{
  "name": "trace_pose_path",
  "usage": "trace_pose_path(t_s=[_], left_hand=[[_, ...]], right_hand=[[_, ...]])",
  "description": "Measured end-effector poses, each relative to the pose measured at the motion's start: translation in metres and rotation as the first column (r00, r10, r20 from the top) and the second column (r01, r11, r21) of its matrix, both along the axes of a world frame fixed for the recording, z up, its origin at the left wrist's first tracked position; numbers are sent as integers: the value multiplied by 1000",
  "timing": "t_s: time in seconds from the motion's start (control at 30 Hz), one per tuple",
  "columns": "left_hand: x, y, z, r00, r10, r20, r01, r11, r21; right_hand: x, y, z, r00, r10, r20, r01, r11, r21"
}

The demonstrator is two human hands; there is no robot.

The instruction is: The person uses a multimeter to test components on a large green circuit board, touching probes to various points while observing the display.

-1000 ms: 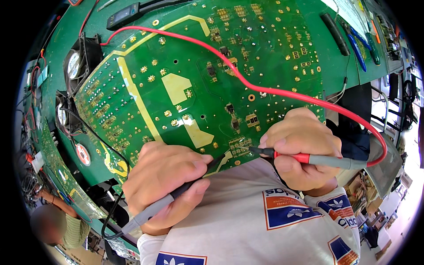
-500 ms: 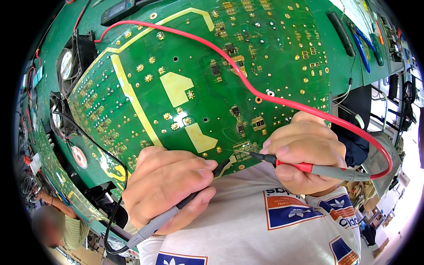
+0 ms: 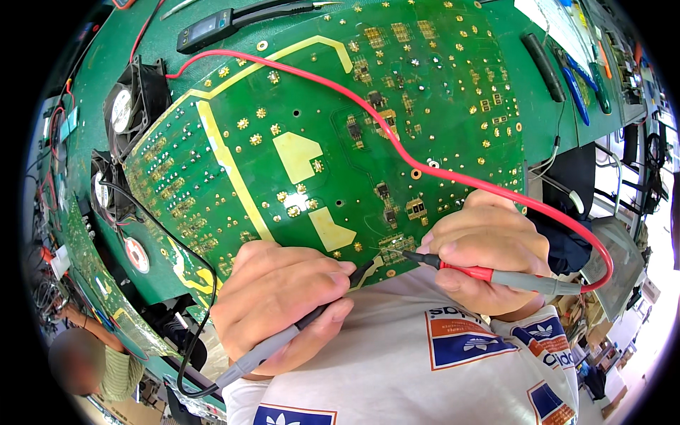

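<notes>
Since half a second ago, the green circuit board [image 3: 336, 170] on the bench [image 3: 496, 152] has shifted lower in view, probably from head movement. Black cooling fans [image 3: 138, 99] sit by its left edge. The left hand [image 3: 276, 297] grips a black test probe [image 3: 262, 352] pen-style, apparently for fine aim; the right hand [image 3: 489, 241] pinches a red test probe [image 3: 528, 280], angled inward toward a component cluster [image 3: 398, 244]; tip contact is unclear.
</notes>
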State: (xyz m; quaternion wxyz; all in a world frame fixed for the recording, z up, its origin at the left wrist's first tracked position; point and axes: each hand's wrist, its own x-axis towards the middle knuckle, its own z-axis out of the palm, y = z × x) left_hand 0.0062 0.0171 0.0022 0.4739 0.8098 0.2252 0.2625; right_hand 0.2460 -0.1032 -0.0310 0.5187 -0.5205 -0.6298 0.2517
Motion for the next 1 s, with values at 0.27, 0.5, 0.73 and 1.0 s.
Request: trace_pose_path(t_s=[0.27,0.5,0.73,1.0], left_hand=[[0,0,0,1000,16,12,-16,1000,-7],[2,0,1,1000,8,17,-8,1000,20],[-1,-4,8,1000,-4,8,4,997,79],[0,-14,-11,985,107,135,-127,981,145]], right_hand=[[1,2,1,1000,17,-8,-18,1000,-7],[5,3,0,999,54,1,-54,998,14],[-8,-14,5,997,-71,-21,69,996,-51],[-17,-9,1,982,-188,4,187,978,-96]])
